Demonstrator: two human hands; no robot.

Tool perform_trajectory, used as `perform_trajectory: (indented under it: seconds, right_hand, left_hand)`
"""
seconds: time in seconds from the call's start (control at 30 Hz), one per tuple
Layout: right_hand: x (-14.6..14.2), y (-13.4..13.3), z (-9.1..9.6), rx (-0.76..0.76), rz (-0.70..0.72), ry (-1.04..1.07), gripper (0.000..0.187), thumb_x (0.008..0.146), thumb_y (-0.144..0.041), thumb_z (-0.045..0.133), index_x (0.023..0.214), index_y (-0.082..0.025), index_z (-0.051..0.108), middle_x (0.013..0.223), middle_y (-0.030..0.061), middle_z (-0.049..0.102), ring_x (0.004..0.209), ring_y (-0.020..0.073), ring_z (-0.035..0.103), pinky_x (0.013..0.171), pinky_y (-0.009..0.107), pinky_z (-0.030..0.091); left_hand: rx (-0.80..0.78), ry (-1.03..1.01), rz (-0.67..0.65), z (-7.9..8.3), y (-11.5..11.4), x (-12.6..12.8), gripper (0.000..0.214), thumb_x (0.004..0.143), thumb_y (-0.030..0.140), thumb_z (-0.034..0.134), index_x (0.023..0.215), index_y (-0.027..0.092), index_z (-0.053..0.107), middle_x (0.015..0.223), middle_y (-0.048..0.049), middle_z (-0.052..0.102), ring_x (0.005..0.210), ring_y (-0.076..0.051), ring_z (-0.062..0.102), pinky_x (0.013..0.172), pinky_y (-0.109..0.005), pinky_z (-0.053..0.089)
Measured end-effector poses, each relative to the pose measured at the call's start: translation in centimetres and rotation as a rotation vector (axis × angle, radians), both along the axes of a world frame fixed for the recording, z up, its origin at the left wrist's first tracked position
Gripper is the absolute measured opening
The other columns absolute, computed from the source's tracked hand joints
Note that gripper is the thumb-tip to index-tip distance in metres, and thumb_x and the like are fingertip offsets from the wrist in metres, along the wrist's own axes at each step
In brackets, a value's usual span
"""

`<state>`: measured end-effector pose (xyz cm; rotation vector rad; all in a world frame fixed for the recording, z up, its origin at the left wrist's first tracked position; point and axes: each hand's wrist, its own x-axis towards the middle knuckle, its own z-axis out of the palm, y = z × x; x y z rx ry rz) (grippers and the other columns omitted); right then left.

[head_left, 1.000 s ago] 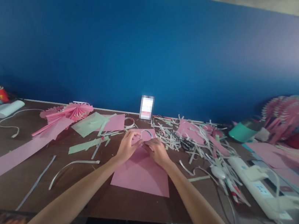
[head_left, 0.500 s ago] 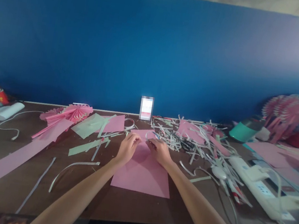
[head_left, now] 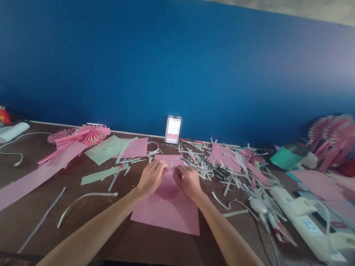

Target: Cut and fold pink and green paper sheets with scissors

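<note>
A sheet of pink paper lies flat on the brown table in front of me, its far part under my hands. My left hand is closed over the sheet, fingertips pinched close to those of the other hand. Just to its right my right hand is pinched too, and a thin, curled pale strip loops out at its fingertips. What lies between the left fingertips is too small to make out. The two hands nearly meet above the paper.
White paper scraps are heaped at the back right. Pink pleated paper and a long pink strip lie left. A power strip with cables stands right. A lit phone leans against the blue panel.
Both hands stay over the far part of the pink sheet, fingers shifting slightly. The fingertips remain pinched near each other. The view has tilted a little.
</note>
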<state>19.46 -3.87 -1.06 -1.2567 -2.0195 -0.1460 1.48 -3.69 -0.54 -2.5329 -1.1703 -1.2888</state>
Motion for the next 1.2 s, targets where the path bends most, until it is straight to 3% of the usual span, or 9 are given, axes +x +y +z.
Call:
perform_trajectory:
  seconds: [0.13,0.3,0.43,0.57,0.77,0.87,0.97,1.07,1.2]
  right_hand:
    - [0.3,0.1,-0.1,0.009,-0.025,-0.008,0.018,0.085,-0.022,0.047,0.076,-0.019,0.062,0.059,0.0016,0.06,0.059,0.0145,0.054,0.062,0.023,0.035]
    - [0.4,0.0,0.0,-0.055,-0.065,-0.021,0.03,0.092,-0.035,0.044,0.115,-0.022,0.059,0.07,0.0028,0.069,0.061,0.0159,0.06,0.056,0.022,0.034]
    - [0.5,-0.2,0.3,-0.089,0.051,-0.051,0.024,0.095,-0.03,0.041,0.104,-0.027,0.063,0.089,0.0021,0.072,0.07,0.0143,0.064,0.057,0.021,0.034]
    - [0.6,-0.4,0.2,-0.112,0.105,0.0,0.025,0.095,-0.031,0.04,0.105,-0.025,0.063,0.084,0.002,0.071,0.067,0.0142,0.063,0.06,0.021,0.036]
    - [1.0,0.1,-0.2,-0.09,0.013,0.006,0.025,0.094,-0.031,0.041,0.102,-0.025,0.063,0.086,0.0031,0.072,0.066,0.0152,0.063,0.06,0.022,0.036]
    - [1.4,0.4,-0.3,-0.067,-0.029,0.004,0.024,0.093,-0.029,0.041,0.1,-0.024,0.064,0.082,0.0021,0.071,0.065,0.0155,0.064,0.059,0.023,0.035]
    - [1.7,0.6,-0.4,-0.041,-0.076,-0.008,0.024,0.093,-0.029,0.041,0.098,-0.023,0.064,0.078,0.0014,0.071,0.064,0.016,0.063,0.058,0.023,0.034]
    - [1.8,0.6,-0.4,-0.024,-0.118,-0.016,0.025,0.093,-0.03,0.041,0.097,-0.024,0.065,0.075,0.0016,0.071,0.063,0.0164,0.063,0.057,0.024,0.034]
    - [1.6,0.6,-0.6,-0.03,-0.104,-0.042,0.025,0.093,-0.028,0.041,0.097,-0.024,0.065,0.077,0.0018,0.071,0.062,0.0159,0.063,0.057,0.024,0.034]
  left_hand:
    - [0.055,0.072,-0.034,0.1,-0.3,0.1,0.011,0.092,0.019,0.043,0.093,0.02,0.054,0.093,-0.0048,0.063,0.087,-0.017,0.057,0.079,-0.031,0.041]
    - [0.071,0.069,0.023,0.3,-0.2,-0.3,0.012,0.092,0.018,0.042,0.092,0.019,0.054,0.093,-0.0052,0.063,0.088,-0.018,0.056,0.08,-0.031,0.041]
    - [0.045,0.015,0.042,0.3,0.0,-0.5,0.012,0.092,0.021,0.043,0.09,0.019,0.054,0.092,-0.0052,0.063,0.087,-0.017,0.057,0.08,-0.031,0.042]
    - [-0.032,-0.066,0.041,0.1,0.1,-0.6,0.015,0.094,0.026,0.041,0.091,0.021,0.055,0.086,-0.0037,0.063,0.083,-0.016,0.058,0.075,-0.029,0.042]
    - [-0.238,-0.141,0.048,0.2,0.5,-1.2,0.037,0.086,0.043,0.053,0.116,0.023,0.048,0.084,-0.0003,0.066,0.069,-0.014,0.06,0.065,-0.026,0.044]
    - [-0.35,0.007,-0.055,0.3,0.8,-1.3,0.036,0.082,0.051,0.055,0.105,0.024,0.054,0.082,0.0,0.066,0.068,-0.015,0.06,0.062,-0.027,0.043]
    - [-0.332,0.222,-0.204,0.3,0.8,-0.9,0.05,0.068,0.062,0.064,0.099,0.023,0.058,0.095,-0.0041,0.064,0.085,-0.022,0.06,0.072,-0.032,0.044]
    - [-0.265,0.282,-0.209,-0.1,0.7,-0.3,0.064,0.06,0.067,0.066,0.104,0.021,0.058,0.103,-0.0079,0.061,0.094,-0.026,0.056,0.081,-0.037,0.043]
    - [-0.23,0.331,-0.151,-0.8,0.8,-0.2,0.052,0.07,0.058,0.065,0.105,0.021,0.058,0.101,-0.0088,0.059,0.097,-0.025,0.054,0.086,-0.038,0.041]
